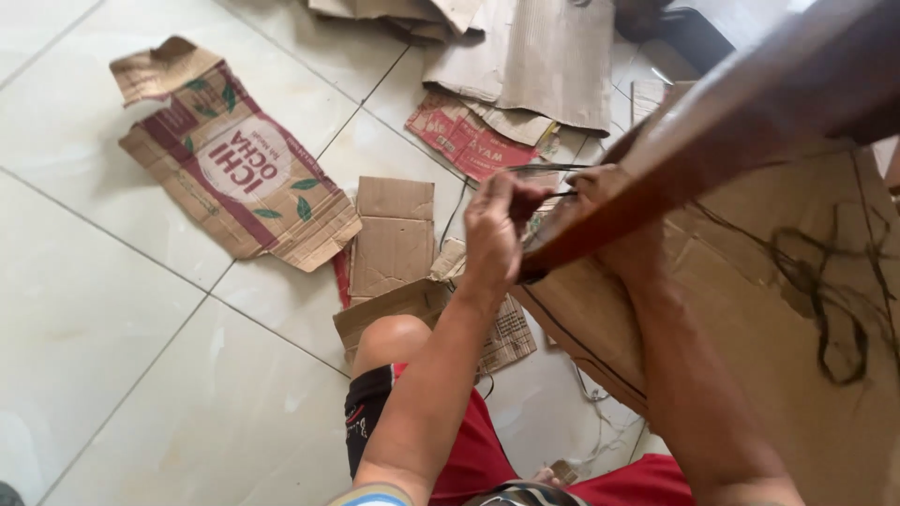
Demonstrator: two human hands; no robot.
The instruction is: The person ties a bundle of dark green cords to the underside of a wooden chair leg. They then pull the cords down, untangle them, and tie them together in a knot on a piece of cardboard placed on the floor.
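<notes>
Here my left hand [494, 230] pinches a thin black strand [544, 168] against a smooth brown wooden bar [712, 131] slanting up-right; my right hand [614, 220] sits behind it, fingers hidden, over corrugated cardboard [750, 319].

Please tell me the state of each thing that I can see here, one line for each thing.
Left hand: closed, pinching thin dark strands.
Right hand: partly hidden behind the brown wooden piece; grip unclear.
Printed cardboard: flattened, torn, on the floor tiles.
Large cardboard sheet: flat, with tangled dark strands lying on it.
</notes>
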